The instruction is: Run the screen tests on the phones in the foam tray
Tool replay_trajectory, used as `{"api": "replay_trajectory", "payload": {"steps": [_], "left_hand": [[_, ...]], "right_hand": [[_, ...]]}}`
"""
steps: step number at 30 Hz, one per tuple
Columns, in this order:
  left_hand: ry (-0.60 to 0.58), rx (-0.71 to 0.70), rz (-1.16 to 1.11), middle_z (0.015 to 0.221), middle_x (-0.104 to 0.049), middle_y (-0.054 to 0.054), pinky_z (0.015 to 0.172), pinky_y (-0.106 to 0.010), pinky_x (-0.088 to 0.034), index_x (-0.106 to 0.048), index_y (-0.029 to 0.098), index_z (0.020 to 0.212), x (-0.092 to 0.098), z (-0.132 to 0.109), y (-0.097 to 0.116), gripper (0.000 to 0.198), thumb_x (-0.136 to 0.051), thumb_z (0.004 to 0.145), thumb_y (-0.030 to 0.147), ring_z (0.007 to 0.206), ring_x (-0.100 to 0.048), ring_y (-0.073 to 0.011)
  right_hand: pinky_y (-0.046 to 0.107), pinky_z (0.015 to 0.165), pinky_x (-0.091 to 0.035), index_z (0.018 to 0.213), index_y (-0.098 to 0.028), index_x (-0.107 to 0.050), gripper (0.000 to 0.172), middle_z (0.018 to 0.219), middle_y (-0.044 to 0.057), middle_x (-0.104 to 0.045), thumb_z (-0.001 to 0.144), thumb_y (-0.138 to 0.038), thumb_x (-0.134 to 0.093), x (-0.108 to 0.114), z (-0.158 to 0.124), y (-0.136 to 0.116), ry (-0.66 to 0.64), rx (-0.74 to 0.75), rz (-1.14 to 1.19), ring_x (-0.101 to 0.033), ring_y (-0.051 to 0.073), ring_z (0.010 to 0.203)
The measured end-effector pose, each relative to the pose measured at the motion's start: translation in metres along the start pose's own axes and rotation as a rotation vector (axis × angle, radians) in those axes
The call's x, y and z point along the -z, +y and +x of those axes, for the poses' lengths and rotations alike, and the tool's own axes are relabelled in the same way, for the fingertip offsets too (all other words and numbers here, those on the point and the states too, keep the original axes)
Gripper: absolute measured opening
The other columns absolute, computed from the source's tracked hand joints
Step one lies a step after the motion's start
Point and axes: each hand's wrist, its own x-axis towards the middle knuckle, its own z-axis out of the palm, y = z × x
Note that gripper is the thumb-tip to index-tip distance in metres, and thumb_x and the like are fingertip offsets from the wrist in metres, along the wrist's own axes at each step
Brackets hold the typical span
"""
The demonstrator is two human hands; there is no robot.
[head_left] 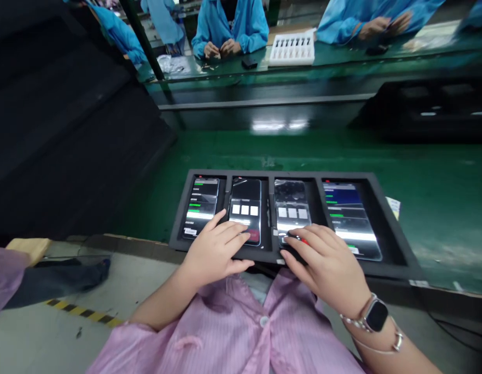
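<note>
A black foam tray [268,254] holds several smartphones with lit screens, one in each slot. My left hand [217,246] lies palm down with its fingers apart; fingertips reach the lower screen of the second phone [244,200]. Over the bottom of the third phone [292,200] rests my right hand [329,262], fingers stretched out and its thumb by the tray's front rim. Both of these screens show three white squares. The leftmost phone [202,200] and the rightmost phone [350,218] display text lines with green marks. Whether my fingertips press the glass, I cannot tell.
The tray sits at the front edge of a green workbench [225,148]. Another black tray [431,111] stands at the right. Across the bench, people in blue coats handle small parts beside a white parts tray [291,49]. A black curtain [69,119] hangs at the left.
</note>
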Motion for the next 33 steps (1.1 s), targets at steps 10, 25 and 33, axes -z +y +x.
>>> {"api": "replay_trajectory", "payload": {"steps": [10,25,33], "left_hand": [[0.169,-0.126,0.04,0.118,-0.078,-0.001,0.134,-0.037,-0.017,-0.072,0.02,0.117,-0.009,-0.001,-0.001,0.027,-0.062,0.104,0.041,0.111,-0.073,-0.0193],[0.162,-0.495,0.245,0.117,-0.08,-0.004,0.135,-0.051,-0.011,-0.079,0.026,0.106,-0.007,0.003,-0.017,0.026,-0.055,0.106,0.035,0.105,-0.074,-0.0245],[0.152,-0.235,0.011,0.127,-0.077,-0.005,0.126,-0.064,-0.026,-0.082,0.037,0.1,-0.032,-0.025,-0.011,0.043,-0.041,0.11,0.026,0.125,-0.066,-0.03]], "right_hand": [[0.044,0.093,-0.054,0.103,-0.018,-0.068,0.015,0.105,0.008,-0.069,0.104,-0.029,-0.058,0.001,-0.002,-0.009,0.065,-0.095,0.031,-0.059,0.024,0.098],[0.044,0.103,-0.045,0.092,-0.02,-0.065,0.019,0.101,0.002,-0.068,0.099,-0.037,-0.067,-0.008,-0.009,-0.008,0.062,-0.108,-0.034,-0.057,0.02,0.095],[0.044,0.1,-0.046,0.092,-0.02,-0.067,0.024,0.099,0.003,-0.069,0.103,-0.04,-0.06,-0.006,-0.008,-0.009,0.059,-0.1,-0.053,-0.057,0.02,0.094]]}}
